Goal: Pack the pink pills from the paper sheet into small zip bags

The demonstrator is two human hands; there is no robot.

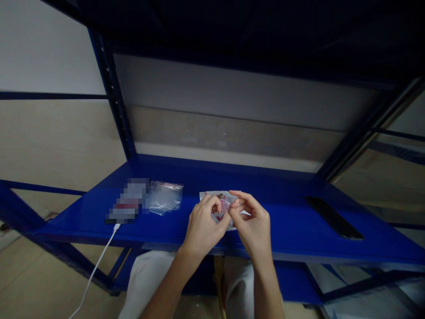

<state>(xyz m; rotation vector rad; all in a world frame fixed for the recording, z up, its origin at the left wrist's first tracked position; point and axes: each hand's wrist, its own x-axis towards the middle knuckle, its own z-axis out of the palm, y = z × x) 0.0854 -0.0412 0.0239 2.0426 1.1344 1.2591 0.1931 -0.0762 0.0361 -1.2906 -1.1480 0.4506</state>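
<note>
Both hands meet over the middle of a blue metal shelf point(292, 230). My left hand point(203, 223) and my right hand point(253, 223) pinch a small clear plastic bag point(223, 204) with pink and dark contents between thumbs and fingertips. The bag is held just above the shelf surface, and my fingers cover part of it. A pile of empty clear plastic bags point(165, 197) lies on the shelf to the left of my hands.
A blurred-out phone point(128, 201) lies at the shelf's left with a white cable point(96, 266) hanging off the front edge. A dark flat slab point(334, 217) lies at the right. Blue uprights stand at both sides, a dark shelf hangs overhead, and my knees in light trousers are below.
</note>
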